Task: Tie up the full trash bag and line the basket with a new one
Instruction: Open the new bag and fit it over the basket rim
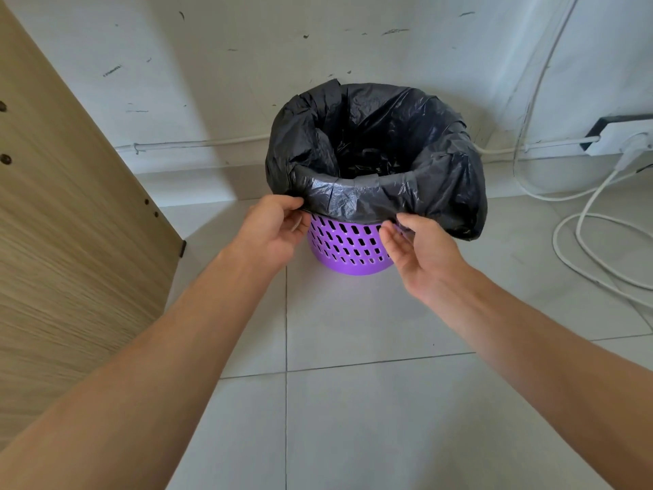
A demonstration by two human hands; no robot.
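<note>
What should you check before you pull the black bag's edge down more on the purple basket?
1. Left hand pinches the black bag hem: ok.
2. Right hand grips the hem: cannot tell; its fingertips sit at the edge.
3. Bag folded over the purple basket rim all round: ok on the sides in view; the back is hidden.
4. Basket upright on the tiled floor: ok.
5. White cables away from the basket: ok.
6. Bag free of tears: cannot tell.

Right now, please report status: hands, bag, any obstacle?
Left hand pinches the black bag hem; right hand open at hem. Bag folded over purple basket. White cables lie right.
</note>
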